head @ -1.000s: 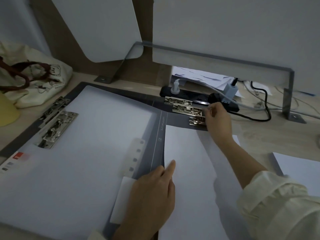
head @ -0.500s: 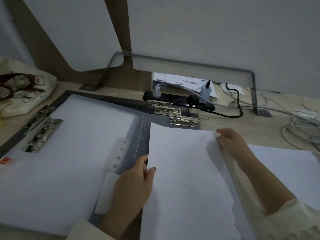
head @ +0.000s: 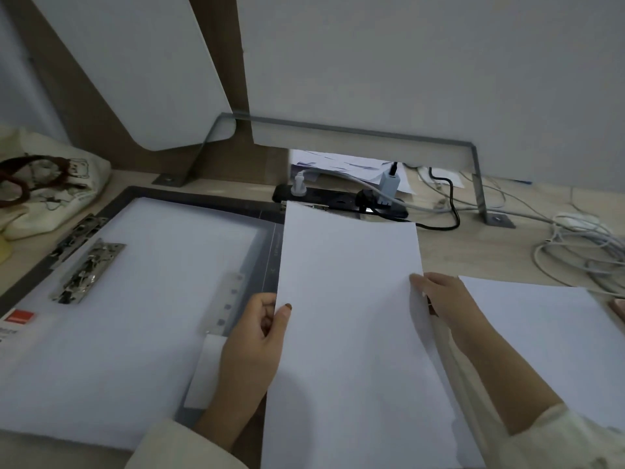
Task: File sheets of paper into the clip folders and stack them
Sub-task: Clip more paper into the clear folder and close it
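A dark clip folder [head: 270, 265] lies open on the desk. Its left half carries white paper [head: 135, 299] and a metal clip [head: 89, 272]. Over the right half I hold a white sheet [head: 348, 316], which hides the clips there. My left hand [head: 257, 336] pinches the sheet's left edge with the thumb on top. At the sheet's right edge my right hand [head: 443, 302] grips it. More white sheets [head: 548, 340] lie on the desk to the right.
A cloth bag [head: 50, 191] sits at the far left. A black power strip [head: 341, 201] with plugs lies behind the folder. Cables [head: 581, 255] coil at the right. White panels on a grey metal bracket [head: 477, 184] stand at the back.
My right hand left the right-half clip and took the sheet's right edge. The sheet slid away from me and now covers those clips. My left hand went from resting flat to pinching the left edge.
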A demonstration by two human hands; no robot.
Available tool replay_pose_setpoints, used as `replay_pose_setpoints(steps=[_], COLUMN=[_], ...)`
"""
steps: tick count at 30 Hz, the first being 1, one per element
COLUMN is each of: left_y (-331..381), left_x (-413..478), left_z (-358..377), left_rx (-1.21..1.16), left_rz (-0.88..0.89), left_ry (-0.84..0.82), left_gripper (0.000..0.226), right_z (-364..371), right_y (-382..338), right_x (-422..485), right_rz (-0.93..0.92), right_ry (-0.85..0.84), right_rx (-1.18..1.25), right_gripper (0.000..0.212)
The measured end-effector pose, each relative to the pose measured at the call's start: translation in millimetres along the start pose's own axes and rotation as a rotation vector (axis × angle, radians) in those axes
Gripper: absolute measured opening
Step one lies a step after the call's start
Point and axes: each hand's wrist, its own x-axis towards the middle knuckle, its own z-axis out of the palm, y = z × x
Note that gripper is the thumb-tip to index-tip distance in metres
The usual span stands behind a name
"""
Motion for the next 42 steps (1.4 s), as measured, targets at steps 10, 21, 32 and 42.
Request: replay_pose_setpoints(steps=[10, 21, 32, 42], left_y=[-9, -8, -17, -23], left_x=[-1, -1, 3, 0], left_z=[5, 7, 8, 11], left_rx=[0.296, 0.404, 0.604, 0.713], left_rz=[0.186, 0.186, 0.339, 0.476], left_ry=[0.035, 0.011, 0.157, 0.065], left_gripper=[0.023, 0.025, 0.026, 0.043], right_z=[4, 8, 22, 24], right_y=[7, -2, -9, -10], right_x=[7, 0, 2, 0], right_rz=[0.137, 0.130, 0.122, 0.116], right_ry=[0.073, 0.149, 0.238, 0.223], right_rx=[0.057, 0.039, 0.087, 0.102], right_gripper=[0.020, 0.031, 0.026, 0.024])
